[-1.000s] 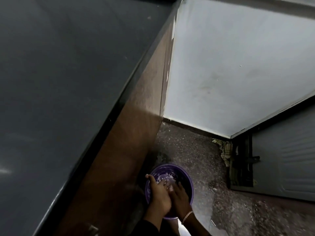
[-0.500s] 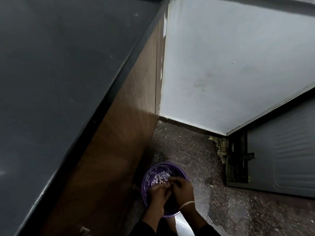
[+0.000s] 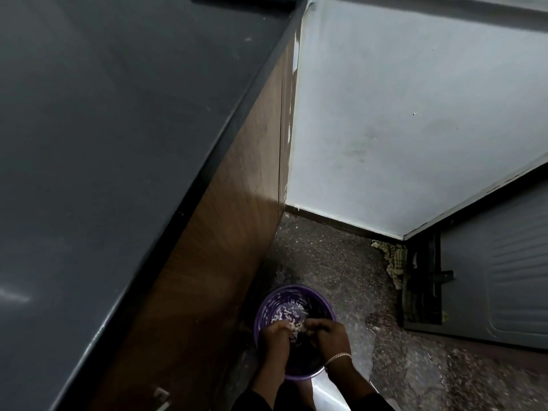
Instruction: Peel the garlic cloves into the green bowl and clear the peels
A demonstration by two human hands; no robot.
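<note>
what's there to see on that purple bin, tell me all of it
The bin is round, purple and open-topped, seemingly plastic, with a ribbed inner wall. It stands upright on the speckled floor, close beside the wooden cabinet. Pale peels lie inside against its far wall. The left hand and right hand meet above its middle, fingers curled on a clump of peels; both wrists cross its near rim, contact unclear.

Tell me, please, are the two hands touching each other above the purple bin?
Cannot tell: the head view shows pale peels between the left hand and right hand, hiding any contact.
</note>
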